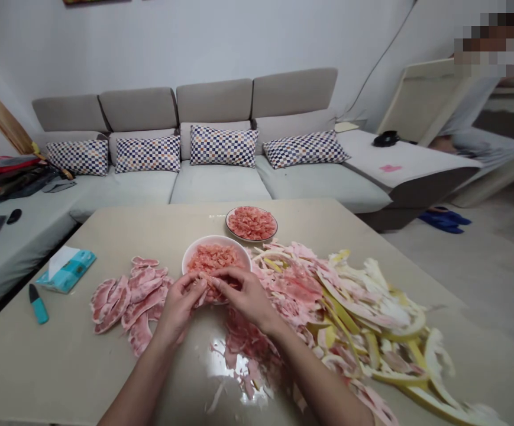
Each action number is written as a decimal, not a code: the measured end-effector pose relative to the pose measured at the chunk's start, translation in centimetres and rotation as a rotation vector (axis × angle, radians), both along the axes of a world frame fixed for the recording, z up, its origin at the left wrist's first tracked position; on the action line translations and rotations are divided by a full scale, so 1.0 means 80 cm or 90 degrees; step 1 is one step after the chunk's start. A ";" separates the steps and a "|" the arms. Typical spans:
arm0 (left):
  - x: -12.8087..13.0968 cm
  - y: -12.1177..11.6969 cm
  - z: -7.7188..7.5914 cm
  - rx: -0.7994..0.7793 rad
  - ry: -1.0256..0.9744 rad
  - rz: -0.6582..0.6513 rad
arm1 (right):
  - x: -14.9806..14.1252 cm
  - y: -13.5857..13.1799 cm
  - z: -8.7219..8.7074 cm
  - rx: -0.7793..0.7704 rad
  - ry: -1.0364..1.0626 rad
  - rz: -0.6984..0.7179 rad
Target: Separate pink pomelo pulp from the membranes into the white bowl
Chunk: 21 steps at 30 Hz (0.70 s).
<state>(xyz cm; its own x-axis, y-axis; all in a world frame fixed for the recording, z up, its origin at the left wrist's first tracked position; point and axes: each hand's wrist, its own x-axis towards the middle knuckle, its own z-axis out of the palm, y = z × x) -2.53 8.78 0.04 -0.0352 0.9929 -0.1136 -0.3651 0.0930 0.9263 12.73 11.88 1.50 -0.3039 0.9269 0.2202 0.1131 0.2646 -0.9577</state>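
Over the near rim of a white bowl [187, 255] of peeled pink pomelo flesh [216, 254], my two hands meet at the fingertips. My left hand [184, 300] pinches a small piece of pomelo [204, 281]. Against the same piece press the thumb and fingers of my right hand [243, 296], which partly hide it. Left of the bowl lie several pomelo segments [144, 290] still in their membranes. A heap of pomelo peel [372, 313] and pink membrane scraps [294, 284] spreads to the right. Behind the bowl stands a plate [228, 227] of peeled pomelo flesh.
A blue tissue pack [73, 273] and a small knife with a teal handle [39, 310] lie on the left of the table [101, 231]. Scraps and wet spots are in front of me. Beyond is a grey sofa [221, 180] with checked cushions; a person [474, 130] sits at right.
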 end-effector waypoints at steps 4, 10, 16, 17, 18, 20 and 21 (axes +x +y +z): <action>0.000 0.002 0.002 -0.001 -0.017 0.003 | -0.005 0.003 -0.011 -0.178 0.134 0.046; 0.002 0.003 0.006 -0.029 -0.032 0.027 | -0.007 0.007 -0.023 -0.297 0.233 0.078; 0.001 0.003 0.006 -0.036 -0.060 0.016 | -0.002 0.017 -0.027 -0.429 0.420 0.084; 0.000 0.004 0.005 -0.035 -0.066 0.016 | 0.000 0.019 -0.028 -0.442 0.445 0.084; -0.001 0.005 0.003 -0.036 -0.076 0.017 | 0.001 0.021 -0.028 -0.448 0.458 0.084; -0.003 0.007 0.000 -0.039 -0.109 0.019 | 0.002 0.023 -0.029 -0.459 0.470 0.091; -0.003 0.008 0.000 -0.041 -0.130 0.017 | 0.002 0.023 -0.030 -0.465 0.474 0.098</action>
